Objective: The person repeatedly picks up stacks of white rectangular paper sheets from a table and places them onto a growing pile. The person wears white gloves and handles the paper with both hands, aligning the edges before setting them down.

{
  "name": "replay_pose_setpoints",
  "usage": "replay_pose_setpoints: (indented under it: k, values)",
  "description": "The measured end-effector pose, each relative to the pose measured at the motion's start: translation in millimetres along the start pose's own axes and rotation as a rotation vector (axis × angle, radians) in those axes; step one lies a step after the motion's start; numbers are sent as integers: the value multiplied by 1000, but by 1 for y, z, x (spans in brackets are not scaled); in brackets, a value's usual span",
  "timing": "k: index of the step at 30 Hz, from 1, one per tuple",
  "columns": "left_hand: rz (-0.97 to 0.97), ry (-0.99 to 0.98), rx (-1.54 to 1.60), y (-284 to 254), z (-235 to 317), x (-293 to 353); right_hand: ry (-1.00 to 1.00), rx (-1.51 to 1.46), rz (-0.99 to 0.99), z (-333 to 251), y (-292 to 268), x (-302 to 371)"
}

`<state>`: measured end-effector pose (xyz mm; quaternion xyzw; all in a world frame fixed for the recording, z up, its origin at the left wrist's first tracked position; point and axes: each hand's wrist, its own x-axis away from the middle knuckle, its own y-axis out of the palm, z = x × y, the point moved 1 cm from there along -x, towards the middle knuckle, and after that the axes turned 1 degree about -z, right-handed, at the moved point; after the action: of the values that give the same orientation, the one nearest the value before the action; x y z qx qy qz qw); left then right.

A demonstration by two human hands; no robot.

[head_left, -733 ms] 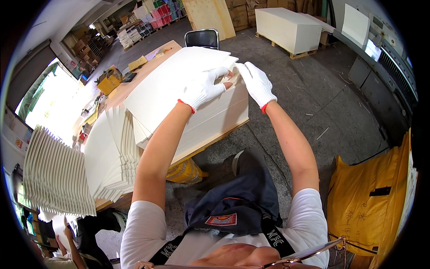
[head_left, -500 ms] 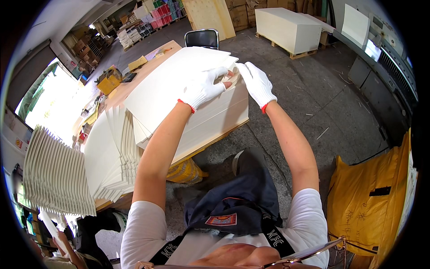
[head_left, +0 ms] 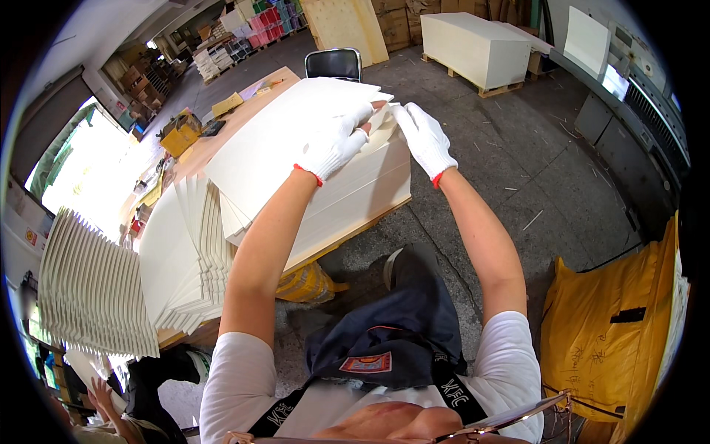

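A tall stack of large white sheets (head_left: pixel 274 122) lies in front of me, its right corner bent and parted into layers. My left hand (head_left: pixel 336 140), in a white knit glove with a red cuff and bare thumb and fingertip, closes on the upper sheets near that corner. Against the corner's outer side is my right hand (head_left: pixel 425 137), in a matching glove, its fingers together and bent over the sheet edges. The right fingertips are partly hidden by paper.
Fanned white sheets (head_left: pixel 188 259) and a ribbed pile of sheets (head_left: pixel 92 288) stand at left. A yellow box (head_left: pixel 180 133) sits on the tan table (head_left: pixel 277 78). Beyond are a black chair (head_left: pixel 333 65) and a pallet stack (head_left: pixel 473 52). A yellow-covered load (head_left: pixel 606 333) stands at right; another person's hand (head_left: pixel 103 399) shows lower left.
My left thumb and fingertip have moved slightly up and back from the corner, showing more of the parted layers. My right hand stays almost in place. The other person's hand at lower left has moved.
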<state>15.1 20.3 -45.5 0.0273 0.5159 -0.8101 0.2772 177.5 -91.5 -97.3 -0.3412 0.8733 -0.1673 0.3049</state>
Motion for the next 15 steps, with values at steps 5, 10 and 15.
replay_pose_setpoints:
  k: [5, 10, 15]
  values:
    - [-147, -93, -128, -6, 16, 0, -9, -22, 12, 5, 3, -2]
    - [-145, -115, -122, -5, 17, 1, 17, -33, 12, 3, 3, -2]
    - [-162, -116, -110, -3, 12, -2, 30, -43, 13, 5, 3, -2]
